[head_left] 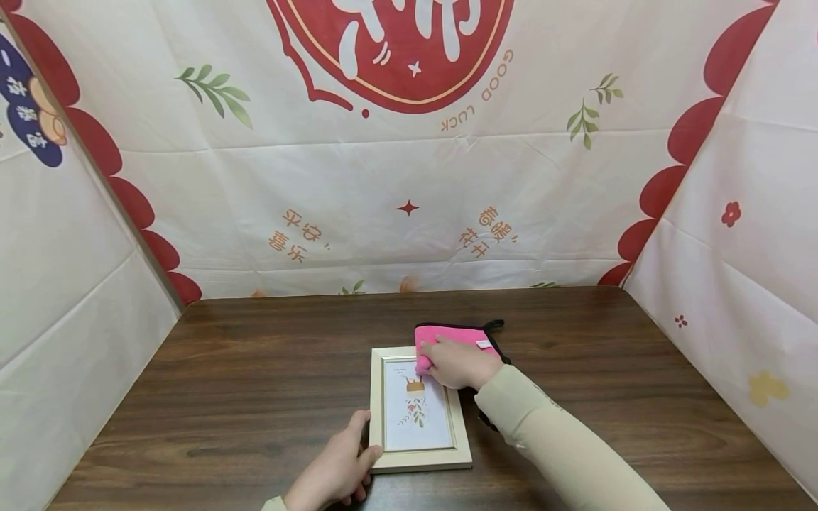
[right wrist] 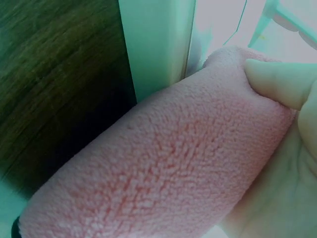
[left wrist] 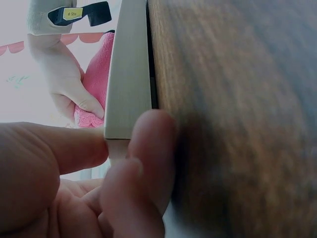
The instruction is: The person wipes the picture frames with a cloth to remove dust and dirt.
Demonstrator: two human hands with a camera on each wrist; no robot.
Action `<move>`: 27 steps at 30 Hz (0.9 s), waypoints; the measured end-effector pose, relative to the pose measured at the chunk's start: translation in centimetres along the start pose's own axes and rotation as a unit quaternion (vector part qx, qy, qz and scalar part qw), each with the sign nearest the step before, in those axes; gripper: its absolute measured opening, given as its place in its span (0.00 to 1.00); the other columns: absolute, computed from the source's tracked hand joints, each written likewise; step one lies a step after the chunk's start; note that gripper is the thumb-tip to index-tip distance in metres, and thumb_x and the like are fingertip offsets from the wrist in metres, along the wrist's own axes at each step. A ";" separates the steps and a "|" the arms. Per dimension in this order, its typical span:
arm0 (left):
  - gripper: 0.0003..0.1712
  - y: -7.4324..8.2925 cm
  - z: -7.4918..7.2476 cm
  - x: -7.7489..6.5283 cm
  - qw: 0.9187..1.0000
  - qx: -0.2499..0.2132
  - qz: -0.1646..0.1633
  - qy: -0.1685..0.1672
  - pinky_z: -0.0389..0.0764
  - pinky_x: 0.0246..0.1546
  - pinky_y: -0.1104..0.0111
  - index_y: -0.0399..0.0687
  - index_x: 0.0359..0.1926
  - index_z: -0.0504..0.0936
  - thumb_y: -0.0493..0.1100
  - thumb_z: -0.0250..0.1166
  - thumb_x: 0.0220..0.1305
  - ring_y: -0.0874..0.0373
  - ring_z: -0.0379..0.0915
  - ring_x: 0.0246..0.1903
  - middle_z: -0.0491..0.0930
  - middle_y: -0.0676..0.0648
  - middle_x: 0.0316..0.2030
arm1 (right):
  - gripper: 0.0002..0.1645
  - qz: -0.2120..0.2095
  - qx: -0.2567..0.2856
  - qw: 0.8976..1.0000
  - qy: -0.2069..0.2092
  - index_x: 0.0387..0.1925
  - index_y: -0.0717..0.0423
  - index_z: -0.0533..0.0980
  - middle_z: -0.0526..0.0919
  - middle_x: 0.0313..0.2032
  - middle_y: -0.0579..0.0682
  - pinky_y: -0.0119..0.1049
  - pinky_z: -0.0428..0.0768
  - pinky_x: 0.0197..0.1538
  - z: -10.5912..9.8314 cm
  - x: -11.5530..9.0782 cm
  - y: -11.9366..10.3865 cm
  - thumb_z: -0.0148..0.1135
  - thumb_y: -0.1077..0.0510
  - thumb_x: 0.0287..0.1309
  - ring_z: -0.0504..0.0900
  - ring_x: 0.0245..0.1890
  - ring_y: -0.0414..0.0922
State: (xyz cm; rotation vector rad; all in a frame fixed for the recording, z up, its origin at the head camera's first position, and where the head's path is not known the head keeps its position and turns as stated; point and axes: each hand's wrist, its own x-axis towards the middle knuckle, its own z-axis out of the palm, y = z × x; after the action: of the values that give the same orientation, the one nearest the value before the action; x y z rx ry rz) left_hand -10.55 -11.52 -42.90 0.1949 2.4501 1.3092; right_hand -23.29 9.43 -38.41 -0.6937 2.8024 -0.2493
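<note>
A cream picture frame (head_left: 422,463) with a printed plant drawing lies on the dark wooden table. My left hand (head_left: 336,460) grips its near left corner; in the left wrist view the thumb (left wrist: 81,148) is on one face and curled fingers are at the other. My right hand (head_left: 461,360) holds a fluffy pink cloth (head_left: 450,332) with black edging against the frame's far right part. In the right wrist view the cloth (right wrist: 163,163) bunches under the thumb (right wrist: 277,82), beside the frame's edge (right wrist: 156,54). The cloth and hand hide the frame's far right corner.
The brown table (head_left: 255,369) extends around the frame on all sides. A white printed curtain (head_left: 409,170) with red scallops hangs behind the table's far edge, and more white cloth (head_left: 754,270) hangs along the sides.
</note>
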 end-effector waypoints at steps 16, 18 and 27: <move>0.32 0.0 -0.1 0.1 1.000 0.002 0.013 0.001 0.70 0.05 0.68 0.38 0.66 0.54 0.40 0.57 0.67 0.60 0.69 0.08 0.72 0.47 0.12 | 0.19 0.004 0.003 1.000 -0.015 0.54 0.53 0.75 0.73 0.61 0.53 0.43 0.71 0.62 -0.5 0.3 -1.1 0.54 0.50 0.65 0.64 0.68 0.49; 0.32 0.0 -0.1 0.1 1.000 0.002 0.013 0.000 0.69 0.05 0.68 0.38 0.66 0.54 0.41 0.57 0.67 0.60 0.69 0.08 0.72 0.47 0.12 | 0.16 0.000 -0.002 1.000 -0.012 0.50 0.52 0.75 0.74 0.60 0.54 0.42 0.72 0.60 -0.5 0.4 -1.2 0.55 0.50 0.65 0.65 0.67 0.49; 0.32 -0.1 -0.1 0.0 1.000 -0.004 0.009 0.000 0.69 0.06 0.68 0.39 0.66 0.54 0.41 0.57 0.67 0.59 0.69 0.09 0.72 0.47 0.13 | 0.06 -0.008 -0.017 1.000 -0.009 0.36 0.48 0.75 0.78 0.49 0.52 0.38 0.74 0.48 -0.3 0.8 -1.9 0.56 0.50 0.64 0.74 0.52 0.46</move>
State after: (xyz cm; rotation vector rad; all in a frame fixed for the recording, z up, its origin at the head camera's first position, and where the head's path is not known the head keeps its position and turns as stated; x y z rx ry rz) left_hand -10.55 -11.64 -42.93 0.2167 2.4484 1.3256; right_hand -23.22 7.44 -37.88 -0.7222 2.7906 -0.1984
